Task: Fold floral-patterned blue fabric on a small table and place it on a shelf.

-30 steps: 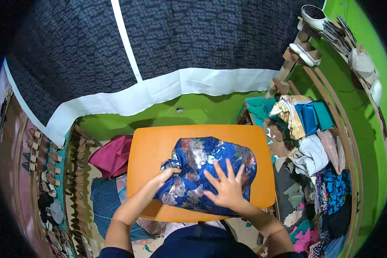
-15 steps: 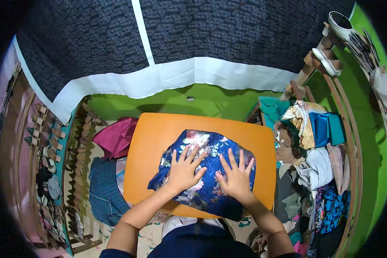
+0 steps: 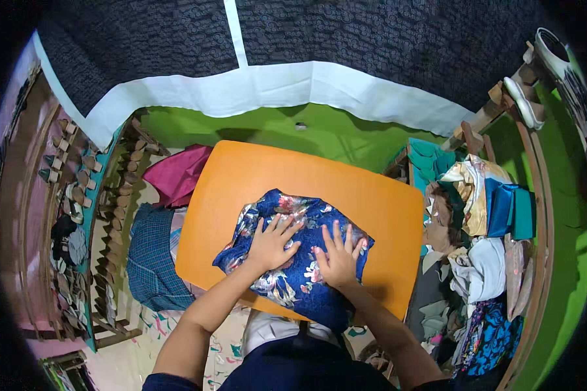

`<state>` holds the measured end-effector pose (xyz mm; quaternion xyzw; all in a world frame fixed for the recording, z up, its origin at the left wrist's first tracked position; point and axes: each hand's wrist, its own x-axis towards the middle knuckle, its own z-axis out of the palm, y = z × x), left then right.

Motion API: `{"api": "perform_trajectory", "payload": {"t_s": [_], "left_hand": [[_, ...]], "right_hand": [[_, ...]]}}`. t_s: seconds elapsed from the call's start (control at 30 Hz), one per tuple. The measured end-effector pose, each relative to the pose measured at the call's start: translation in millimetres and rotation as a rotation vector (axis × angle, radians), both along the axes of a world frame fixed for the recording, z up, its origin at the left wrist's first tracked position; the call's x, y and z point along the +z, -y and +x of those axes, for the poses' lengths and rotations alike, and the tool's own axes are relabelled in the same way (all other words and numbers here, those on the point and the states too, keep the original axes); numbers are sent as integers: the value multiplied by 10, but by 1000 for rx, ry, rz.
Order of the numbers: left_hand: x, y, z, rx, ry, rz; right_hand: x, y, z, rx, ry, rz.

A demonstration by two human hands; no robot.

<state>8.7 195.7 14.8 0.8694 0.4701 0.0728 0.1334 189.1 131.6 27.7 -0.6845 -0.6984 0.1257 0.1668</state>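
Observation:
A piece of dark blue shiny cloth point(image 3: 300, 287) with a flower pattern lies on an orange tabletop point(image 3: 306, 171), its near edge drooping over the table's front. My left hand point(image 3: 271, 245) rests flat on the cloth's left part, fingers spread. Flat on its right part lies my right hand point(image 3: 340, 259), fingers also apart. Neither hand grips anything. The cloth is slightly rumpled along its left edge.
Wooden racks with shoe lasts point(image 3: 114, 228) stand at the left. Magenta cloth point(image 3: 177, 176) and dark checked cloth point(image 3: 153, 254) lie left of the table. Folded fabrics, including a white cloth point(image 3: 486, 268), are piled at the right. A dark curtain point(image 3: 385, 45) hangs beyond.
The view has shifted and turned a little. Both hands, still spread on the cloth, have slid slightly with it toward the table's near side.

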Motion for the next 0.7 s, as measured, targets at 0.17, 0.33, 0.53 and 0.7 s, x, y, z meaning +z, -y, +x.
{"api": "perform_trajectory", "payload": {"t_s": [0.17,0.33,0.53,0.7], "left_hand": [[3,10,-21,-11,4,7],[192,-20,42,-24,0,84],[789,407,-101,192,229,301],[427,1168,-142,682,465,61]], "right_hand": [[-10,11,133,-194,-6,-99],[-58,-18,233,-207,-47,-63],[236,-562,670,123,-232,-164],[-193,-746,838,32,-709,-396]]}}
